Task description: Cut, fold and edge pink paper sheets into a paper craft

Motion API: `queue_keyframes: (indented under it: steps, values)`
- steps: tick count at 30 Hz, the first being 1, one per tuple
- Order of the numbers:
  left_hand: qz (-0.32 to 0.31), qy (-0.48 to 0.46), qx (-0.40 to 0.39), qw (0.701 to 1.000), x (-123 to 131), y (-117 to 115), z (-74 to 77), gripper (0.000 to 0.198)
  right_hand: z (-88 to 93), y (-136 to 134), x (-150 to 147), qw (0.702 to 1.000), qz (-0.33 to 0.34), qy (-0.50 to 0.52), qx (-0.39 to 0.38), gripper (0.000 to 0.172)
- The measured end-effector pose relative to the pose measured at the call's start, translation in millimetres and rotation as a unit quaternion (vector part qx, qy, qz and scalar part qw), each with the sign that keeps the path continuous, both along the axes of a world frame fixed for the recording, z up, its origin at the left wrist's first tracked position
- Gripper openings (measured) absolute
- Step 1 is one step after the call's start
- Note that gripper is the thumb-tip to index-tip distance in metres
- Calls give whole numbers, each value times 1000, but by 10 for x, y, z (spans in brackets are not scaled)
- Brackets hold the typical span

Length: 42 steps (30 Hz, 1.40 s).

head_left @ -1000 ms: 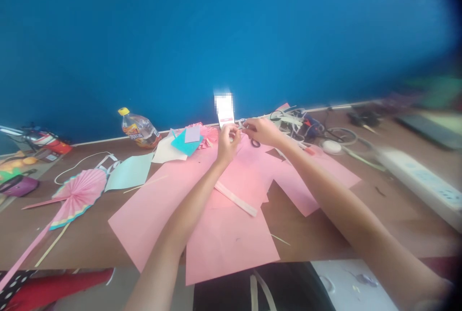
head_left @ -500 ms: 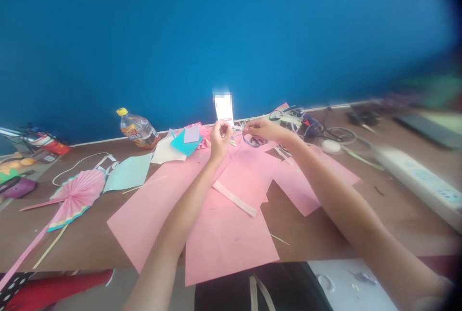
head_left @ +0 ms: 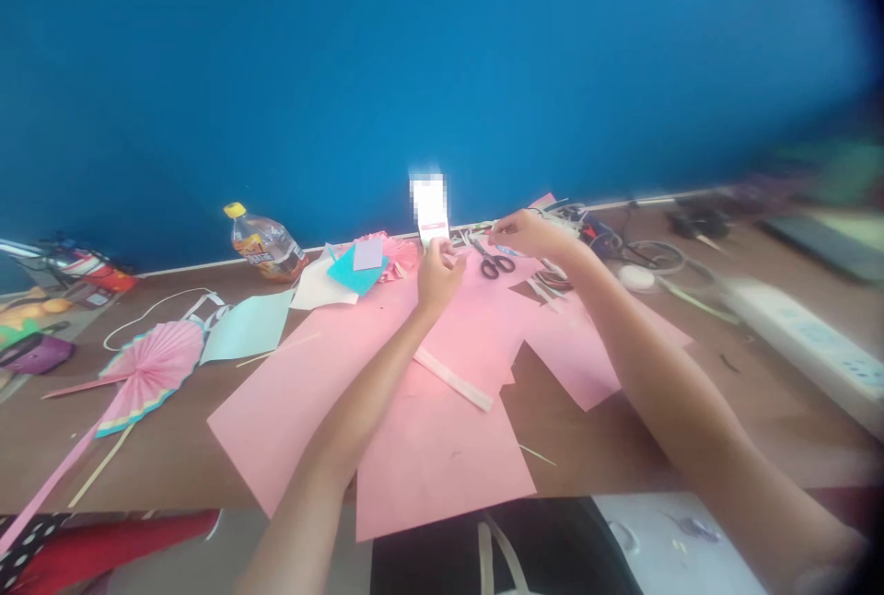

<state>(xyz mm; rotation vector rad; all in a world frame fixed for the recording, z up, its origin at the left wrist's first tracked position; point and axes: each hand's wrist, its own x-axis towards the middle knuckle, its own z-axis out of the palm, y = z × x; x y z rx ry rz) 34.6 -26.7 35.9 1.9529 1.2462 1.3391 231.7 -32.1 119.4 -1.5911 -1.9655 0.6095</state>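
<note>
Both arms reach out from the near edge of the tabletop (head_left: 158, 457), almost straight, towards its far edge by the blue wall (head_left: 442, 52). The left hand (head_left: 437, 274) is lifted just above the pink paper (head_left: 428, 457), wrist bent back, fingers curled in to the palm and thumb on top; whether it grips anything cannot be told. The right hand (head_left: 526, 234) is further out and a little higher, close to the far edge, palm down, its fingertips drawn together; what they pinch, if anything, is too small to make out. The hands are apart, and the scissors (head_left: 493, 263) lie between them, flat on the pink paper, blades shut and black handles towards the near edge, touched by neither hand. The pink paper lies in overlapping sheets across the middle of the tabletop, from the near edge to under the hands, with a pale folded strip (head_left: 452, 379) lying slantwise on it below the left forearm. Towards the left edge are a pleated pink fan (head_left: 148, 374) and a pale green sheet (head_left: 249, 328); a bottle (head_left: 266, 245) lies on its side at the far edge. A tangle of cables (head_left: 608, 245) sits just right of the right hand.
</note>
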Motion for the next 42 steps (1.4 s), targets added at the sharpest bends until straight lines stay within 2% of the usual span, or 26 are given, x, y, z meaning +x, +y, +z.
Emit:
queue_keyframes:
  steps: [4, 7, 9, 15, 18, 23, 25, 27, 31, 33, 35, 39, 42]
  values:
    - [-36, 208, -53, 976, 35, -5, -203, 39, -5, 37, 80, 998, -51, 20, 24, 28]
    - [-44, 259, -50, 964, 20, 37, -289, 20, -12, 54, 90, 998, -56, 26, 24, 29]
    - [-47, 245, -44, 968, -11, 80, -299, 6, -14, 53, 76, 998, -60, 24, 21, 29]
    - [-4, 94, -77, 993, -83, 149, -257, 16, 1, 29, 55, 997, -72, 19, 17, 27]
    - [12, 128, -52, 990, -77, 134, -258, 10, 6, 24, 60, 997, -68, 28, 21, 26]
    - [-36, 247, -37, 968, -81, 151, -284, 8, 16, 11, 35, 997, -74, 18, 2, 26]
    - [-44, 246, -33, 968, -108, 185, -284, 6, 21, 5, 23, 997, -72, 9, -1, 25]
    - [-40, 221, -39, 974, -146, 220, -272, 14, 24, 1, 17, 997, -72, 5, -2, 25]
    - [-10, 173, -102, 980, -208, 247, -222, 23, 14, 3, 18, 997, -70, 10, -6, 25]
    - [6, 181, -107, 978, -218, 233, -189, 22, 9, 5, 18, 998, -66, 15, -6, 23]
    - [22, 231, -104, 967, -209, 199, -149, 21, 9, 6, 17, 998, -65, 19, -7, 23]
    - [60, 383, -144, 910, -145, 89, -63, 50, 8, 10, 11, 997, -68, 21, -13, 24]
    - [55, 429, -163, 887, -99, 23, -19, 60, -8, 13, -6, 997, -66, 24, -12, 24]
